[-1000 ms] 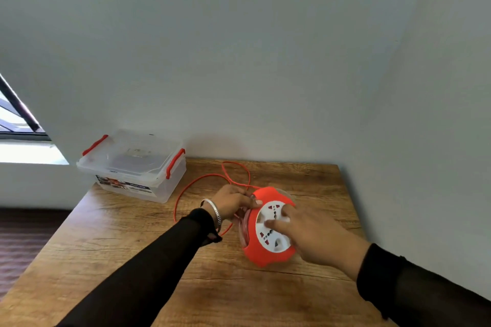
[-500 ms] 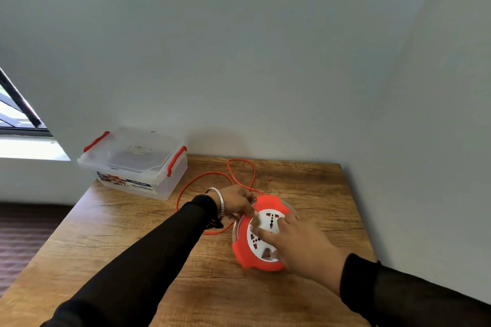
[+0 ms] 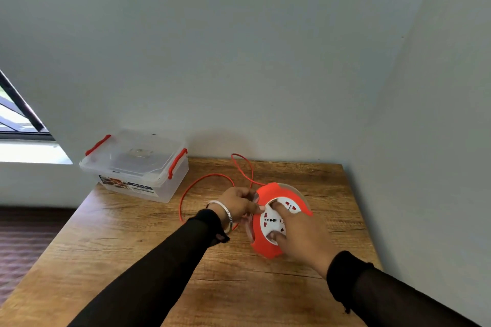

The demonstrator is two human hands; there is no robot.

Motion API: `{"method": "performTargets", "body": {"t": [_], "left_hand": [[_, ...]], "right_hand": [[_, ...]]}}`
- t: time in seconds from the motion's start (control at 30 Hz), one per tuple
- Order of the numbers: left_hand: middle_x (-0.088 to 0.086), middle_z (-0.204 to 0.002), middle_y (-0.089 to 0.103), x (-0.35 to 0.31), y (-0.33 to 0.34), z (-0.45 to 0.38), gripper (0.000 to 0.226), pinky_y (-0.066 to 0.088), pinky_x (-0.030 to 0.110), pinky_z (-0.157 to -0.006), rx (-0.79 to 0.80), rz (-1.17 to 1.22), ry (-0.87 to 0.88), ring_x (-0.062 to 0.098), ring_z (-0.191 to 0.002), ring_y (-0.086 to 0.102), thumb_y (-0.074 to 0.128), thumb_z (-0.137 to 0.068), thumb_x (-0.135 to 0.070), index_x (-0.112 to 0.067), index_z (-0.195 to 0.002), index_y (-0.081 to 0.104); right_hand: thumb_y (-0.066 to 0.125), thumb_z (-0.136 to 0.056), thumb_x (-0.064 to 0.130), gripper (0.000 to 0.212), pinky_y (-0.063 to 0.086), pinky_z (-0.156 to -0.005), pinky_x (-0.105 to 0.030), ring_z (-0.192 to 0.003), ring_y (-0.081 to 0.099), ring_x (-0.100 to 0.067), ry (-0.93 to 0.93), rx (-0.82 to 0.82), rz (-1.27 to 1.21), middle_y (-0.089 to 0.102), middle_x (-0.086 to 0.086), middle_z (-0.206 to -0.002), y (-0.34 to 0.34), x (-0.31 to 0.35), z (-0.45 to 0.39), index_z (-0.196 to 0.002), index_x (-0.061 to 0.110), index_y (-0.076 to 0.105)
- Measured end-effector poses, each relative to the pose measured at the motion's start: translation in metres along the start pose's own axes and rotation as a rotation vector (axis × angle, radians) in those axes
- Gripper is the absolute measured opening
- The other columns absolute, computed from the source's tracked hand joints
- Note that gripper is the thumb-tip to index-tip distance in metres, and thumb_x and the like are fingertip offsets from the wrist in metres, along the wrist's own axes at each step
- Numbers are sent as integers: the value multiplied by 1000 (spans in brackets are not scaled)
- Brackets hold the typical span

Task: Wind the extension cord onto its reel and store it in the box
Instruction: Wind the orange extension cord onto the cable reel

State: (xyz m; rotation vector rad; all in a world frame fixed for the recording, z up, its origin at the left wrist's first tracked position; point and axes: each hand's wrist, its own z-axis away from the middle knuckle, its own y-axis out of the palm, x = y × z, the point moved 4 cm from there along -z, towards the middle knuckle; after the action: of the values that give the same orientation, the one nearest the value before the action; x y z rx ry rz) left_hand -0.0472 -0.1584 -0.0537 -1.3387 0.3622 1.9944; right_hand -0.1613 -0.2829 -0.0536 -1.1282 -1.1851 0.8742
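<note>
An orange reel (image 3: 268, 195) with a white socket face stands tilted on the wooden table (image 3: 138, 247). My right hand (image 3: 300, 236) lies over its face, fingers pressed into the white disc. My left hand (image 3: 237, 203) pinches the reel's left rim, where the thin orange cord (image 3: 198, 183) meets it. The loose cord loops across the table behind and left of the reel. A clear plastic box (image 3: 138, 167) with red clips and its lid on sits at the table's far left corner.
Grey walls close the table in at the back and on the right. The table's left edge drops to a dark floor (image 3: 24, 241). A window (image 3: 16, 119) is at the far left.
The reel's white face has turned under my right hand, whose fingers shifted on it. The loose cord loop on the table has changed shape slightly. My left hand stays at the rim.
</note>
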Motion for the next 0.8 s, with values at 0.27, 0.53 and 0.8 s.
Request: {"method": "performTargets", "body": {"t": [0.27, 0.53, 0.8], "left_hand": [[7, -91, 71, 17, 18, 7, 28, 56, 32, -63, -90, 201, 43, 20, -73, 68, 73, -78, -1, -9, -105, 67], [15, -104, 72, 15, 22, 9, 33, 55, 42, -76, -144, 181, 63, 30, -89, 68, 78, -73, -5, -6, -104, 69], [11, -93, 71, 20, 24, 14, 24, 57, 35, -70, -115, 256, 60, 23, -80, 68, 74, -78, -3, -5, -101, 67]], "right_hand": [[65, -80, 44, 72, 47, -60, -25, -92, 63, -19, 429, 76, -696, 56, 4, -120, 14, -11, 2, -141, 31, 30], [51, -92, 14, 60, 27, -37, -15, -47, 64, -14, 744, 188, -1297, 70, -12, -95, 14, -1, 8, -142, 36, 25], [43, -95, 10, 38, 27, -49, -21, -42, 62, -7, 879, 205, -1534, 67, -3, -90, 7, 6, 20, -120, 38, 41]]}}
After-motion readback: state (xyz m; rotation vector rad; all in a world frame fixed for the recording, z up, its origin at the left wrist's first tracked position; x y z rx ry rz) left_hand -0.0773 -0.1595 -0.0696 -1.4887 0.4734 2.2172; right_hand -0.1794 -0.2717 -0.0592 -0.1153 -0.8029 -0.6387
